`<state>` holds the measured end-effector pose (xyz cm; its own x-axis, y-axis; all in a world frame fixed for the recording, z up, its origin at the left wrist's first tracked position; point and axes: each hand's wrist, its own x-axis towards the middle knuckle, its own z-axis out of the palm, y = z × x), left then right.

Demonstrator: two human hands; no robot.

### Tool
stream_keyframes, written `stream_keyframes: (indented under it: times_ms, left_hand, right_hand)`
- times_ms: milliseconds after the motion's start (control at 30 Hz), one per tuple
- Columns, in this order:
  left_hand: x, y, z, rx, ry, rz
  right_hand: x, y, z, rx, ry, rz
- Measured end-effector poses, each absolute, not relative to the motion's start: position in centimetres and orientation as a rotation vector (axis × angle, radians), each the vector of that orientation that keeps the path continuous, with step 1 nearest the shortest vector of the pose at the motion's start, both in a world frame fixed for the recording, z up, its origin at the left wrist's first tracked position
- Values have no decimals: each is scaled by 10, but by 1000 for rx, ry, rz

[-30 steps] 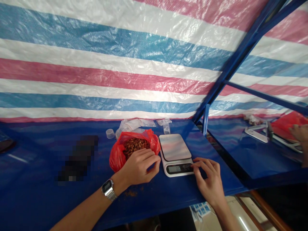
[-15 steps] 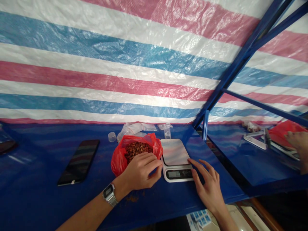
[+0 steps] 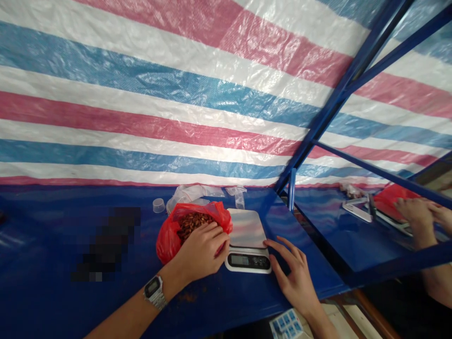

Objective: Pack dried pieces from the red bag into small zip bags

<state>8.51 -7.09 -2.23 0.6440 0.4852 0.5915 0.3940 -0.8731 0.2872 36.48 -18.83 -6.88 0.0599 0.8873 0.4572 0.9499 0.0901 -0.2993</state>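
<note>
Between left hand point(image 3: 199, 249) and right hand point(image 3: 294, 278) sits one digital scale point(image 3: 247, 230).

Red plastic bag point(image 3: 167, 240) is lying beneath the left hand point(image 3: 199, 252), its crumpled mouth gaping open and its side bulging out beyond the hand. Reddish-brown shelled nuts point(image 3: 192, 225) are filling the bag and showing just above the left hand's knuckles. A white digital kitchen scale point(image 3: 247, 229) is sitting between the two hands, just beside the right hand point(image 3: 294, 278), its shiny platform catching the light and its dark display point(image 3: 239, 260) facing the person.
</note>
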Motion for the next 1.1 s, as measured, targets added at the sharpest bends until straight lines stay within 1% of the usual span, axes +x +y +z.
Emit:
stream_keyframes:
  times_ms: [167,567,800,1100]
  left_hand:
    - [84,-68,-28,2818,941,801]
    - [80,-70,-24,2720,718,582]
    - [81,-72,-25,2711,628,600]
    - [82,-72,-27,2745,628,626]
  right_hand:
    - [361,-190,-68,-1791,-1859,-156]
    - [364,-193,-69,-1805,-1777,-34]
    - [364,-194,-63,-1787,-1768,54]
    - [362,-193,-67,-1832,-1670,42]
